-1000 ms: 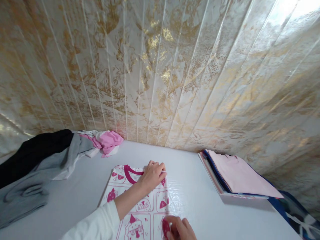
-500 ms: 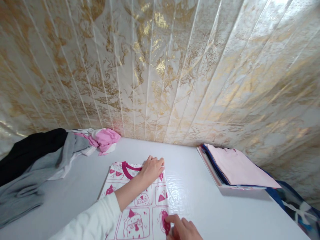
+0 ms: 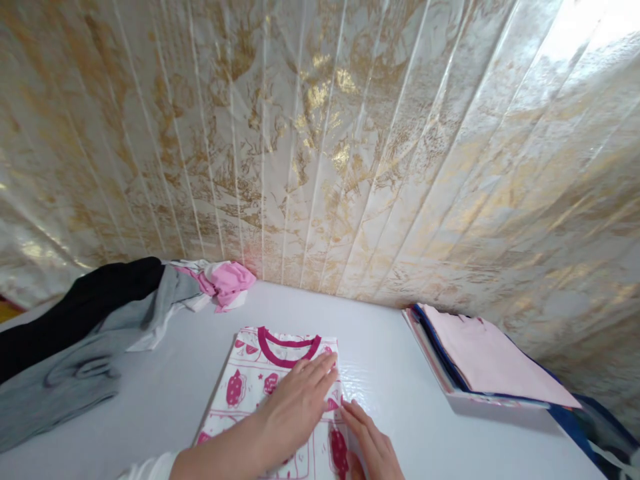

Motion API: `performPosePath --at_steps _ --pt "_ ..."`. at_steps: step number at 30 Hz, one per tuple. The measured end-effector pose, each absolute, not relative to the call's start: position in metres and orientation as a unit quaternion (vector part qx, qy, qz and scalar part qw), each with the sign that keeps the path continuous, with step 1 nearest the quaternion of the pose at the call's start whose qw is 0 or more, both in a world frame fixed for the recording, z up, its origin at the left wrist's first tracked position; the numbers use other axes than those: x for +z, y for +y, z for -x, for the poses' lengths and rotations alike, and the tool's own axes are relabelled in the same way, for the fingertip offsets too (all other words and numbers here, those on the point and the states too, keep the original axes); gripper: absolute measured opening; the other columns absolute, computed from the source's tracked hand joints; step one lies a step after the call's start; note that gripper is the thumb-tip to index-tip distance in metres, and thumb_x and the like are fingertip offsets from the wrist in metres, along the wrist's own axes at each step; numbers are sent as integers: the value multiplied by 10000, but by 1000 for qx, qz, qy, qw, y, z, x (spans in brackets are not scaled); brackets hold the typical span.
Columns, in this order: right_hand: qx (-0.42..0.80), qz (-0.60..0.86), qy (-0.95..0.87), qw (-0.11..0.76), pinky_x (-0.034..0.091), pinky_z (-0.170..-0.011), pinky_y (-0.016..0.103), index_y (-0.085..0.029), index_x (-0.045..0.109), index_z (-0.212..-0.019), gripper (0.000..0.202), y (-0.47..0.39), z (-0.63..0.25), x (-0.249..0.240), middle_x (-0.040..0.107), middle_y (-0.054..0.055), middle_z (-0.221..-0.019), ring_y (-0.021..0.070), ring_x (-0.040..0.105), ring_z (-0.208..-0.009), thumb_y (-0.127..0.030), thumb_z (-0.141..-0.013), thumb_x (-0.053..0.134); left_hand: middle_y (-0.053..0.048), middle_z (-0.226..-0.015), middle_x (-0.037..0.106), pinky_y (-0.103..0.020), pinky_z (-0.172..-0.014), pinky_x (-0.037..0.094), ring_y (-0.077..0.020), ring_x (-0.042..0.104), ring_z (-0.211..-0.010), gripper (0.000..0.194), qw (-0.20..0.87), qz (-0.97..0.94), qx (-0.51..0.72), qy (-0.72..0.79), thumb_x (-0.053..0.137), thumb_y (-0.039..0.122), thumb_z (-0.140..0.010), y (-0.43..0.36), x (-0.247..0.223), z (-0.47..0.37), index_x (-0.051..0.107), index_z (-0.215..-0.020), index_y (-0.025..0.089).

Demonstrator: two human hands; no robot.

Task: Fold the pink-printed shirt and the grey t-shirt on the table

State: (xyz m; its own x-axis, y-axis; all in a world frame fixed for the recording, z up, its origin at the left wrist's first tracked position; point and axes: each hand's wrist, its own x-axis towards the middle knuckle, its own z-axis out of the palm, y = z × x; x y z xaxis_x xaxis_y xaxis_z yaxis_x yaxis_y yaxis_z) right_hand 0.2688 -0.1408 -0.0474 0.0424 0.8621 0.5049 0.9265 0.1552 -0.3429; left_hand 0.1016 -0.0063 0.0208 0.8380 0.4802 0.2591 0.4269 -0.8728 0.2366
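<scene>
A white shirt (image 3: 270,363) with magenta prints and a magenta collar lies on the pale table, its sides folded in to a narrow shape. My left hand (image 3: 297,400) rests flat on its upper right part, below the collar, palm down with the fingers stretched out. At the shirt's right edge is my right hand (image 3: 370,443), its fingers extended and touching the edge of the cloth. The lower end of the shirt runs out of view.
Loose black (image 3: 90,300), grey (image 3: 100,360) and pink clothes (image 3: 230,283) lie heaped at the left. A stack of folded clothes (image 3: 495,353) with pale pink on top sits at the right. Patterned gold-and-white sheeting (image 3: 320,147) hangs behind the table (image 3: 370,320).
My left hand has let go of the shirt's top right corner and moved down, lying flatter. My right hand has moved up along the right edge, fingers straighter. The view has shifted slightly.
</scene>
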Motion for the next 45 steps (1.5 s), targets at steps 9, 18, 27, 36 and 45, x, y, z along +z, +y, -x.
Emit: performPosePath --at_steps 9,18,27,36,45 --pt "-152 573 -754 284 554 -920 375 -270 111 -1548 703 -85 -252 -64 472 85 -1459 252 534 -1267 -115 -913 370 -76 -1572 244 -367 -1128 325 -228 291 -1425 610 62 -938 166 297 503 282 -945 -23 -6 -52 284 -1509 201" --pt "-134 636 -727 222 428 -1036 545 -177 288 -1506 667 -64 -214 -45 342 178 -1519 349 358 -1379 -484 -943 473 -118 -1551 303 -418 -1069 373 -300 343 -1392 657 -52 -905 206 368 438 531 -960 -19 -32 -5 282 -1514 214" --pt "-30 675 -712 190 375 -1043 583 -125 478 -1385 597 -59 -211 -15 392 219 -1487 396 351 -1379 -404 -869 589 -96 -1578 232 -389 -1080 368 -283 316 -1409 677 -92 -885 220 400 532 400 -910 -27 -34 22 282 -1513 219" --pt "80 590 -772 222 444 -878 331 -184 670 -1038 279 47 -137 58 666 76 -1013 221 572 -978 -75 -792 599 -112 -1542 331 -360 -1090 322 -287 358 -1378 671 -176 -868 265 381 538 549 -882 -34 -39 47 429 -1438 189" --pt "100 554 -806 185 405 -809 312 -191 677 -784 45 75 -129 53 638 55 -879 216 540 -898 -150 -775 694 -125 -1540 320 -413 -1070 353 -341 371 -1369 769 -98 -882 196 417 617 566 -818 -42 -29 48 407 -1462 202"
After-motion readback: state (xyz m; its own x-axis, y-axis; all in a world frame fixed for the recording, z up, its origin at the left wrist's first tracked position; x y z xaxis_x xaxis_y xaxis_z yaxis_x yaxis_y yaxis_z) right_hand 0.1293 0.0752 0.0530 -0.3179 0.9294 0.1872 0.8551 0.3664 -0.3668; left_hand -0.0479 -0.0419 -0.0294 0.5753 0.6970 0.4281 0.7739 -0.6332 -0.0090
